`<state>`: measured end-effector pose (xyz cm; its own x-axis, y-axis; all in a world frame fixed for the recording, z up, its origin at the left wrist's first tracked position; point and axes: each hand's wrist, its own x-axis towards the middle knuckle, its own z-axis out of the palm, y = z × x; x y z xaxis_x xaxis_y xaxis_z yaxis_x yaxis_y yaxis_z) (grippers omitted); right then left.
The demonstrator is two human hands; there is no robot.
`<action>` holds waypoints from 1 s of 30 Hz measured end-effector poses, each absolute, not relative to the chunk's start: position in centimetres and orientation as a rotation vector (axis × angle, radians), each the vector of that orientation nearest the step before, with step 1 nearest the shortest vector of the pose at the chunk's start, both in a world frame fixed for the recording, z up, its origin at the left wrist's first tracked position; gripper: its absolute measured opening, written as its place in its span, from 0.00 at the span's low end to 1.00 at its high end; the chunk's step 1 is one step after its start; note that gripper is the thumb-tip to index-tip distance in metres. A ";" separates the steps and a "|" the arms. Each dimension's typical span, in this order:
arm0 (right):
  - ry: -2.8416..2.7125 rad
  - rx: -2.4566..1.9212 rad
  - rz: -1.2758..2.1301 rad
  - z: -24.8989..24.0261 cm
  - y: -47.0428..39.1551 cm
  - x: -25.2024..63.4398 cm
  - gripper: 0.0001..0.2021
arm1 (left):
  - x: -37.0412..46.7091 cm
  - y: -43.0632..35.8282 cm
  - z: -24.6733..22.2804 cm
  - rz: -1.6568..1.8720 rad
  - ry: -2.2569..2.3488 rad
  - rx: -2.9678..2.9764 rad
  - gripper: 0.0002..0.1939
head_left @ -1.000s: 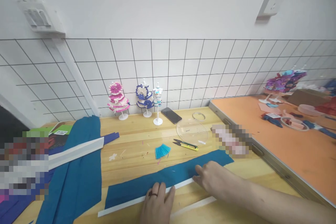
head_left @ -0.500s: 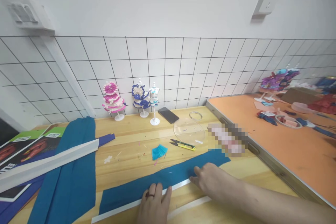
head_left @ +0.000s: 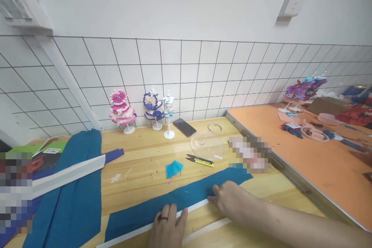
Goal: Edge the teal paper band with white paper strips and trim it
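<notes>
A long blue strip of fabric (head_left: 180, 195) lies slantwise on the wooden table, with a narrow white strip (head_left: 128, 236) along its near edge. My left hand (head_left: 168, 224), wearing a dark ring, rests flat across that edge with its fingers apart. Farther right, my right hand (head_left: 229, 201) has its fingers curled, thumb and forefinger pinching at the same edge where white meets blue. Its fingertips are partly hidden, so the exact grip on each layer is unclear. A second white strip (head_left: 207, 230) lies on the table below both hands.
Beyond the fabric lie yellow thread snips (head_left: 200, 160), a pleated light-blue piece (head_left: 174, 169), a clear round disc (head_left: 207, 145) and a phone (head_left: 185, 127). Small stands with bows (head_left: 122, 110) line the wall. Folded blue cloth (head_left: 75, 201) is left; an orange board (head_left: 290, 143) is right.
The view has shifted slightly, so everything sits a little farther left. Both hands keep the same places on the fabric's edge.
</notes>
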<state>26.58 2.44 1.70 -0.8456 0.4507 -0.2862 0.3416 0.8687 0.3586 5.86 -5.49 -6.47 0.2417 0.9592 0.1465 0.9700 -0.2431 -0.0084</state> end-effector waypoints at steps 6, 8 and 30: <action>2.635 0.582 0.402 2.2 2.3 26.3 0.17 | 6.0 -5.2 -5.9 -0.107 -1.948 -2.393 0.22; 2.616 0.582 0.371 2.6 2.3 26.1 0.17 | 6.6 -4.9 -5.6 -0.139 -1.979 -2.368 0.19; 2.836 0.772 0.110 5.5 3.9 31.8 0.11 | 12.0 -2.5 -5.3 -0.112 -1.984 -2.546 0.22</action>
<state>31.84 3.87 5.52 -0.8437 0.5085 -0.1720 0.4937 0.8608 0.1236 11.99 -2.48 -5.35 0.2443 0.9697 0.0002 0.9636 -0.2427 0.1122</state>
